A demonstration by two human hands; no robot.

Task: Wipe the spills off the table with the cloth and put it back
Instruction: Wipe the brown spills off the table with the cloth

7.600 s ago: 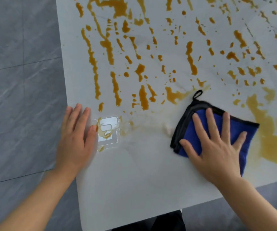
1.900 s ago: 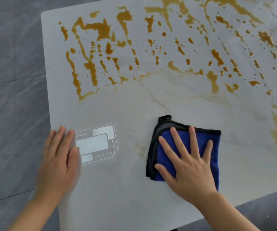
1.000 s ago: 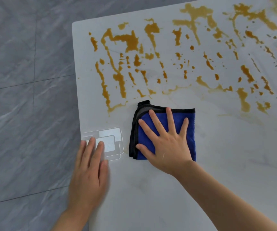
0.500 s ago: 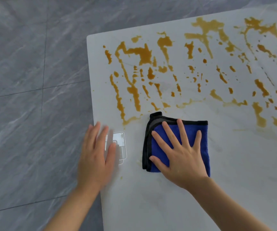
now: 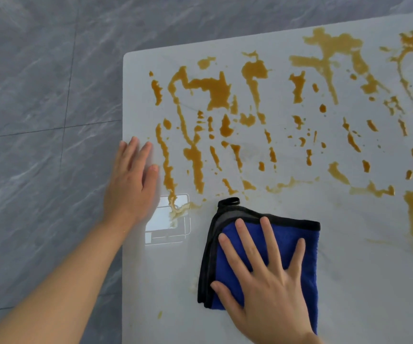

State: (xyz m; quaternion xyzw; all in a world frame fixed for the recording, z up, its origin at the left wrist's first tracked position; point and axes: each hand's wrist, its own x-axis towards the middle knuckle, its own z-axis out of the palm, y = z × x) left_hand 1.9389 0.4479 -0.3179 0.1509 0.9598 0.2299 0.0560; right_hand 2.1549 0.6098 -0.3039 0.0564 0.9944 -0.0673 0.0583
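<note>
A folded blue cloth (image 5: 297,247) with black edging and a small loop lies on the white table (image 5: 362,281), near its front left. My right hand (image 5: 267,286) presses flat on the cloth with its fingers spread. Brown spills (image 5: 215,90) in streaks and spots cover the far part of the table, and the nearest of them ends just beyond the cloth's far edge. My left hand (image 5: 132,184) rests flat and open on the table's left edge, beside a long brown streak.
A bright rectangular reflection (image 5: 168,219) shows on the table between my hands, with a smear across it. Grey tiled floor (image 5: 39,120) lies left of and beyond the table. A small brown drop (image 5: 160,314) sits near the front left edge.
The cloth under my right hand has slid slightly toward me, off the lowest spills. My left hand has moved farther along the left edge. The near strip was wiped over the earlier frames.
</note>
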